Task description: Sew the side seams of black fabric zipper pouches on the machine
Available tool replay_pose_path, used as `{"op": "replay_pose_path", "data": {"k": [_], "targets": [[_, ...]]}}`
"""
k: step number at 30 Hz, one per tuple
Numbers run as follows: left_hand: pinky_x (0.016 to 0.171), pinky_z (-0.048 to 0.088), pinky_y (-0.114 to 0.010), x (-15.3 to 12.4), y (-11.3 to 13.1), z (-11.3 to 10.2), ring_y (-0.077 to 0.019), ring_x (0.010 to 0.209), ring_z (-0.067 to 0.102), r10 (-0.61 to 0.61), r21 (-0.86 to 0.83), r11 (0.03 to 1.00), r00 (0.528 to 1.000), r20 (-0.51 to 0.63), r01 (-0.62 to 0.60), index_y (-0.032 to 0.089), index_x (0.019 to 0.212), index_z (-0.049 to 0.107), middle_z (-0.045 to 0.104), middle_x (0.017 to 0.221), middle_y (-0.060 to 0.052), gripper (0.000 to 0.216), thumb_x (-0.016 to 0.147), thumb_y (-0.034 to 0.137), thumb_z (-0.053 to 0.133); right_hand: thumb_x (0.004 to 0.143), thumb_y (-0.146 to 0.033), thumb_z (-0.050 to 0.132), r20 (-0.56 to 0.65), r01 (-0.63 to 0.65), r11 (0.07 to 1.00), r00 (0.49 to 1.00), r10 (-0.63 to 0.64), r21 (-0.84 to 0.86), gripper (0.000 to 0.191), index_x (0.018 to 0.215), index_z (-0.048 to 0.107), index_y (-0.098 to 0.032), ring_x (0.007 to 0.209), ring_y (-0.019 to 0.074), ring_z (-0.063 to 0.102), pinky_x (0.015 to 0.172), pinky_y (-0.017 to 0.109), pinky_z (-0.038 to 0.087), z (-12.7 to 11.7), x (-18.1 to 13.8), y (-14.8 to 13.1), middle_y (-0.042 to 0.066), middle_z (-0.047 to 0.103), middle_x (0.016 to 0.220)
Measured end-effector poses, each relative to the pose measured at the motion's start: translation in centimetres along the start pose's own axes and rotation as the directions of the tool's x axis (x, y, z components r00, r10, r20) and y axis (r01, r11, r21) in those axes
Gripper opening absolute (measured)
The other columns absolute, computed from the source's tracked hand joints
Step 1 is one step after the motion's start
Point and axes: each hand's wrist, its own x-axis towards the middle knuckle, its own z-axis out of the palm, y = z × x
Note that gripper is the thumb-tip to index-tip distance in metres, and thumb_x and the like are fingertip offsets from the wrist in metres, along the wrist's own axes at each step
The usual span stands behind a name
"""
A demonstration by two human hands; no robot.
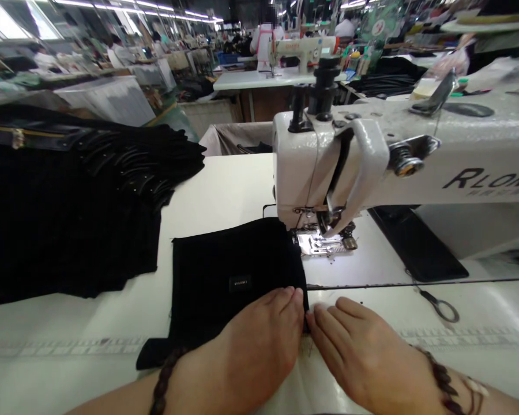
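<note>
A black fabric panel (207, 265) lies flat on the sewing table, a small label (241, 283) sewn on its face. Its upper right corner reaches the lit presser foot area (322, 242) of a white sewing machine (350, 155). My left hand (259, 346) rests on the panel's lower right part, fingers closed together at the right edge. From the other side, my right hand (363, 351) pinches that same edge near its lower end, fingertips almost touching the left ones. My palms hide the undersides of both grips.
A stack of black fabric pieces (69, 219) with a zipper covers the left side. Small thread snips (441, 305) lie right of the machine bed, near a black phone-like slab (419, 242). Behind the table hangs a cloth bin (229, 138). Other people work at machines farther back.
</note>
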Motion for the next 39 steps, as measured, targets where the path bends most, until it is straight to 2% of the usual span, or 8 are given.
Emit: {"op": "replay_pose_path", "data": {"k": [12, 15, 19, 24, 26, 30, 36, 39], "targets": [[0.094, 0.039, -0.03, 2.4, -4.6, 0.9, -0.0215, 0.104, 0.053, 0.039, -0.063, 0.997, 0.999, -0.015, -0.04, -0.001, 0.104, 0.055, 0.058, 0.111, -0.015, 0.032, 0.076, 0.008, 0.044, 0.079, -0.003, 0.035, 0.044, -0.007, 0.995, 0.999, 0.012, -0.095, 0.026, 0.071, 0.057, -0.013, 0.055, 0.0175, 0.039, 0.051, 0.032, 0.025, 1.1, 2.0, 3.5, 0.005, 0.049, 0.063], [0.095, 0.038, -0.03, 2.7, -6.0, 0.9, -0.0197, 0.105, 0.053, -0.038, -0.256, 0.965, 0.999, 0.039, 0.046, 0.002, 0.107, 0.054, 0.058, 0.113, -0.014, 0.031, 0.078, 0.007, 0.045, 0.085, -0.009, 0.035, -0.032, -0.094, 0.994, 0.995, 0.092, -0.062, 0.028, 0.068, 0.056, -0.015, 0.055, 0.0176, 0.04, 0.053, 0.032, 0.027, 1.0, 2.1, 4.7, 0.004, 0.049, 0.061], [0.088, 0.045, -0.024, 3.0, -8.5, 0.4, -0.014, 0.1, 0.056, -0.203, -0.591, 0.771, 0.971, 0.126, 0.238, 0.011, 0.11, 0.053, 0.062, 0.107, -0.006, 0.026, 0.087, 0.015, 0.04, 0.084, -0.035, 0.049, -0.138, -0.348, 0.937, 0.93, 0.342, -0.028, 0.027, 0.08, 0.06, -0.011, 0.07, 0.0236, 0.047, 0.063, 0.035, 0.035, 1.5, 1.8, 5.9, 0.011, 0.055, 0.074], [0.074, 0.051, -0.025, 3.2, -10.4, 0.0, -0.016, 0.087, 0.061, -0.303, -0.805, 0.455, 0.916, 0.263, 0.382, 0.013, 0.099, 0.059, 0.066, 0.091, -0.002, 0.023, 0.087, 0.02, 0.041, 0.078, -0.028, 0.06, 0.064, -0.466, 0.881, 0.885, 0.462, 0.077, 0.022, 0.095, 0.062, -0.014, 0.082, 0.0258, 0.049, 0.07, 0.037, 0.038, 1.7, 1.5, 6.9, 0.01, 0.058, 0.083], [0.075, 0.051, -0.024, 3.2, -9.9, -0.1, -0.0151, 0.087, 0.061, -0.311, -0.76, 0.536, 0.923, 0.228, 0.369, 0.014, 0.104, 0.058, 0.066, 0.095, -0.001, 0.024, 0.086, 0.019, 0.042, 0.082, -0.03, 0.055, 0.206, -0.469, 0.849, 0.88, 0.427, 0.242, 0.016, 0.08, 0.063, -0.016, 0.075, 0.0204, 0.051, 0.067, 0.033, 0.039, 0.7, 1.2, 7.7, 0.006, 0.057, 0.076], [0.089, 0.045, -0.027, 2.7, -6.9, 0.0, -0.0185, 0.103, 0.056, -0.183, -0.44, 0.872, 0.977, 0.109, 0.213, 0.008, 0.111, 0.054, 0.06, 0.111, -0.009, 0.03, 0.082, 0.014, 0.044, 0.087, -0.031, 0.048, 0.421, -0.369, 0.72, 0.9, 0.117, 0.588, 0.035, 0.056, 0.054, -0.016, 0.065, 0.0098, 0.05, 0.06, 0.023, 0.037, -2.3, 0.2, 9.0, -0.001, 0.054, 0.071], [0.101, 0.028, -0.034, 1.6, -4.2, 1.3, -0.0257, 0.116, 0.044, 0.048, 0.084, 0.995, 0.998, 0.043, -0.052, -0.002, 0.113, 0.049, 0.05, 0.122, -0.019, 0.038, 0.079, 0.012, 0.041, 0.088, -0.032, 0.045, 0.151, -0.294, 0.863, 0.956, 0.253, 0.412, 0.024, 0.082, 0.061, -0.015, 0.071, 0.0174, 0.051, 0.062, 0.03, 0.037, -1.4, 0.5, 6.5, 0.005, 0.055, 0.076], [0.102, 0.027, -0.031, 1.4, -4.6, 1.5, -0.0223, 0.112, 0.047, 0.072, 0.122, 0.99, 0.997, -0.014, -0.069, 0.002, 0.11, 0.052, 0.055, 0.117, -0.015, 0.035, 0.08, 0.014, 0.038, 0.089, -0.031, 0.042, 0.077, -0.214, 0.943, 0.977, 0.201, 0.254, 0.028, 0.089, 0.061, -0.011, 0.061, 0.018, 0.05, 0.057, 0.031, 0.036, 0.4, 1.0, 5.2, 0.004, 0.054, 0.066]]}}
